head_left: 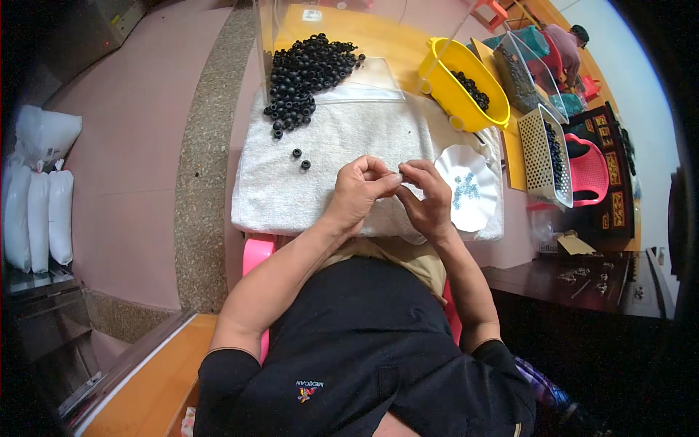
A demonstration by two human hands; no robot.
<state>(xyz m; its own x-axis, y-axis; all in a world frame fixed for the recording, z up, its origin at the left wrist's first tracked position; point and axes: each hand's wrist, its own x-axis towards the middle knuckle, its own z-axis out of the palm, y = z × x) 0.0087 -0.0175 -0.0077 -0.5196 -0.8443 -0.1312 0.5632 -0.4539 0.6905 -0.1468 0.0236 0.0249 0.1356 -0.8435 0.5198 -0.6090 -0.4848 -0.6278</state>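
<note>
We wear a black top with short sleeves, white lettering and a small orange-red emblem; our hands are bare.

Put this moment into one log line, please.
left hand: pinching | right hand: meeting left | anything held: too small to tell | below: white towel | ahead left: black beads | right side: white plate, yellow tub

The front of the worktop is being covered by a towel. At the back left, a heap of round parts is being borne, with two loose parts before it. Small pieces are being held in a dish on the right, more parts in a tub behind it and in a basket farther right.
</note>
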